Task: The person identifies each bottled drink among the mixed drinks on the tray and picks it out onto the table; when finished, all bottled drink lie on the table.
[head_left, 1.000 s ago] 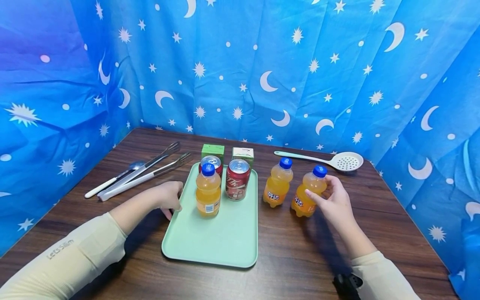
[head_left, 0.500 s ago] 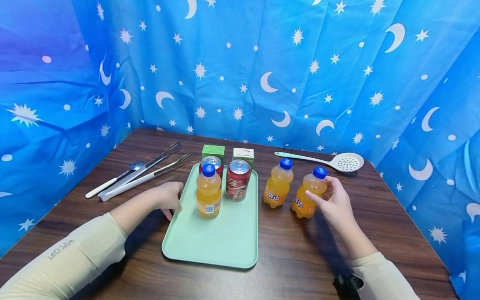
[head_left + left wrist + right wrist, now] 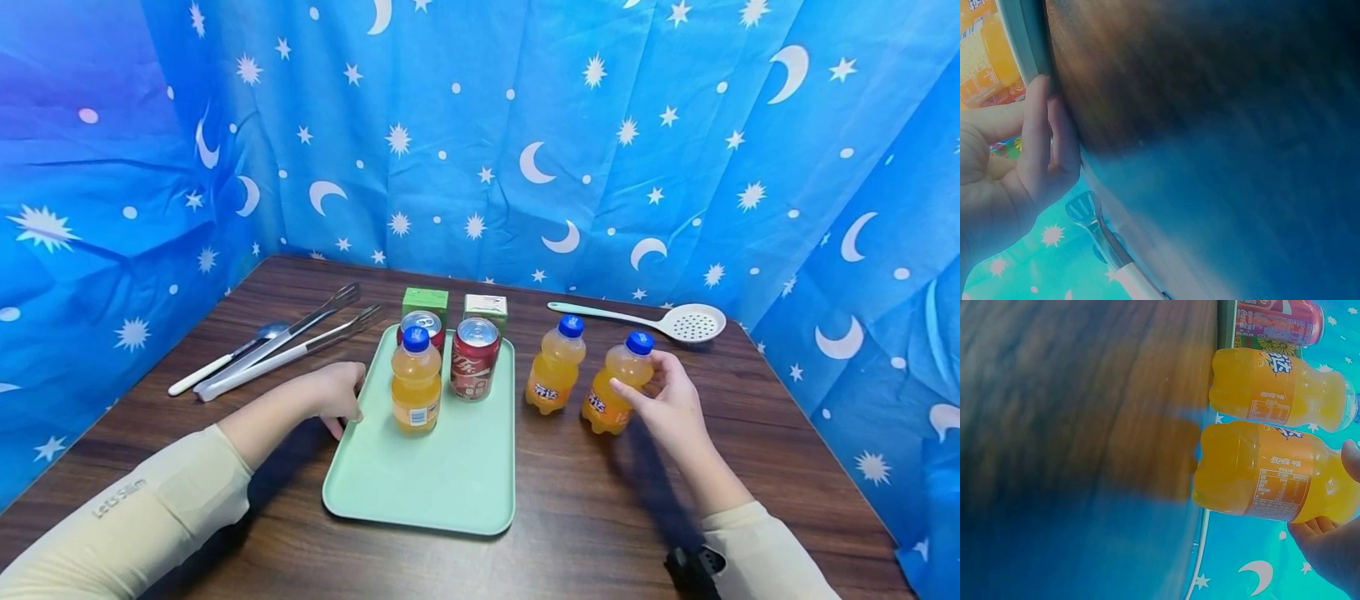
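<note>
My left hand (image 3: pixel 341 397) pinches the left rim of a pale green tray (image 3: pixel 427 500); in the left wrist view its fingertips (image 3: pixel 1038 94) meet the tray's edge. To the right, my right hand (image 3: pixel 669 396) grips an orange soda bottle (image 3: pixel 606 400) with a blue cap, which stands upright on the table, thumb on its near side. Close to its left stands a second orange soda bottle (image 3: pixel 552 375). On the tray are a third orange soda bottle (image 3: pixel 417 387) and two red soda cans, one (image 3: pixel 474 367) in plain sight, the other (image 3: pixel 422 325) partly hidden behind that bottle.
Two green cartons, one (image 3: pixel 425 302) at left and one (image 3: pixel 486 307) at right, stand by the tray's far end. Metal tongs (image 3: pixel 292 350) and a white-handled utensil (image 3: pixel 217 367) lie at left. A slotted spoon (image 3: pixel 686 323) lies at back right, before the blue curtain (image 3: pixel 465 142).
</note>
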`<state>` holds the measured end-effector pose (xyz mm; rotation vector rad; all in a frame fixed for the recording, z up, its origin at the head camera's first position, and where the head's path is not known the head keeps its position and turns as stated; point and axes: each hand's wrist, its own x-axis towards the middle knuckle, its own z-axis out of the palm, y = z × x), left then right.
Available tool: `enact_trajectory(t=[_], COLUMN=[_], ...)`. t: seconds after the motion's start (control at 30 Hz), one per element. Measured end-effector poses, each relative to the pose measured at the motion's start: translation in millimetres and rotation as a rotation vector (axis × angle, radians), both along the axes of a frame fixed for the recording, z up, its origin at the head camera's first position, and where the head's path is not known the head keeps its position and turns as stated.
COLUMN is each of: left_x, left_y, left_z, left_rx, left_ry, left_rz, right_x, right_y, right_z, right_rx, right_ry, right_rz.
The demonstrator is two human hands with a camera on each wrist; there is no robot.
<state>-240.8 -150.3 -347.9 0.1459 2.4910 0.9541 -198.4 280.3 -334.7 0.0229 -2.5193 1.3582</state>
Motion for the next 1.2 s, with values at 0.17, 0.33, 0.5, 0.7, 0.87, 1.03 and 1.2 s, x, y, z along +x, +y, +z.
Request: enact_trajectory(t=[0.17, 0.33, 0.5, 0.7, 0.87, 1.03, 1.2], left_x=[-1.0, -1.4, -1.9, -1.5, -1.3, -0.9, 0.2], left_y=[-0.4, -0.6, -1.2, -1.4, -1.5, -1.4, -1.4], left_z=[-0.4, -2.2, -1.9, -1.2, -0.8, 0.3, 0.0], left_rx=[-0.01, -0.008, -0.012, -0.004, -0.001, -0.004, -0.006], left_ry=[-0.012, -0.021, -0.01, -0.001, -0.002, -0.008, 0.003], left_rz=[0.001, -0.001, -0.002, -0.008, -0.012, -0.012, -0.018], right_x=[-0.1, 0.5, 1.0, 0.8, 0.2, 0.1, 0.9], right_y=[0.0, -1.1, -2.7, -3.9, -3.6, -3.1, -2.4], right_z=[-0.7, -1.2, 0.6, 1.7, 0.5, -0.8, -1.4], right_rx=[-0.006, -0.015, -0.023, -0.014, -0.009, -0.002, -0.003], right_ry=[-0.001, -0.007, -0.012, -0.002, 0.008, 0.01, 0.011], right_rz=[-0.001, -0.003, 0.003, 0.013, 0.011, 0.004, 0.005])
